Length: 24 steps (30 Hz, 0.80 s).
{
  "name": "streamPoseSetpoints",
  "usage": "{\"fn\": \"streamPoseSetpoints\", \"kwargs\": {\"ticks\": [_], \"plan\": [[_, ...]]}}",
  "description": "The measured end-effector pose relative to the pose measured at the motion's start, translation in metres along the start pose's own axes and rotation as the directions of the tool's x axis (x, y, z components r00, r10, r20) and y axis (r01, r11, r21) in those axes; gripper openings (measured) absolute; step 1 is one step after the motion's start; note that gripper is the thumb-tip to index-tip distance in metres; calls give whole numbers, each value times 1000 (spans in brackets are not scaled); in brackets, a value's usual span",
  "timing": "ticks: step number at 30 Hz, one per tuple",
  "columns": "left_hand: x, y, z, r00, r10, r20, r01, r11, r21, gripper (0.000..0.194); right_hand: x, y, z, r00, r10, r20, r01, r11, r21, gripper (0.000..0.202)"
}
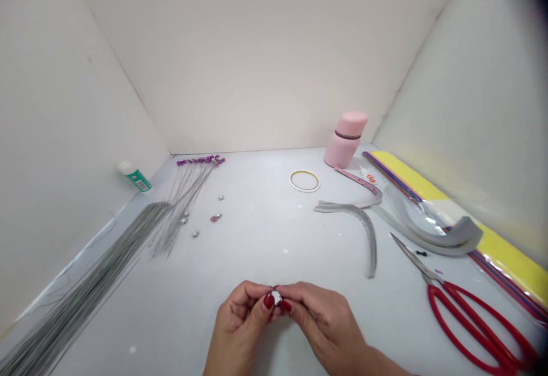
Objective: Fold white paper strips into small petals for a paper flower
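Near the front middle of the table, my left hand and my right hand meet fingertip to fingertip. Between their thumbs and index fingers they pinch a small silvery-white piece. The fingers partly cover it, so its full shape is hidden. Similar small silver pieces lie on the table to the left, beyond my hands, along with a small reddish one.
At left are grey wires, purple-tipped wires and a glue stick. A tape ring, pink bottle, curved grey strips, red-handled scissors and yellow-topped packs lie centre to right. Walls enclose the table.
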<state>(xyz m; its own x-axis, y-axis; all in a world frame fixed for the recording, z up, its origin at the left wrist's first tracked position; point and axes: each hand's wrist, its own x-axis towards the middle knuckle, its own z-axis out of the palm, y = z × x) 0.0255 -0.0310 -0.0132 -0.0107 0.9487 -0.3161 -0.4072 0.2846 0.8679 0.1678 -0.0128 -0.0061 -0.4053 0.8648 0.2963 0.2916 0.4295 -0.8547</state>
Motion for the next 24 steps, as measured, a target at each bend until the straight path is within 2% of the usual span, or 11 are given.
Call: {"fn": "streamPoseSetpoints", "kwargs": {"ticks": [7,16,24], "plan": [[2,0,0,1000,10,16,-9,998,-58,17,2,-1,-1,998,-49,-27,49,999,11,21],[2,0,2,999,-14,45,18,997,-80,21,2,2,0,999,-26,-27,28,998,55,22],[-1,0,3,999,-28,15,29,997,-69,19,2,-2,2,999,8,-37,-4,996,93,21]]}}
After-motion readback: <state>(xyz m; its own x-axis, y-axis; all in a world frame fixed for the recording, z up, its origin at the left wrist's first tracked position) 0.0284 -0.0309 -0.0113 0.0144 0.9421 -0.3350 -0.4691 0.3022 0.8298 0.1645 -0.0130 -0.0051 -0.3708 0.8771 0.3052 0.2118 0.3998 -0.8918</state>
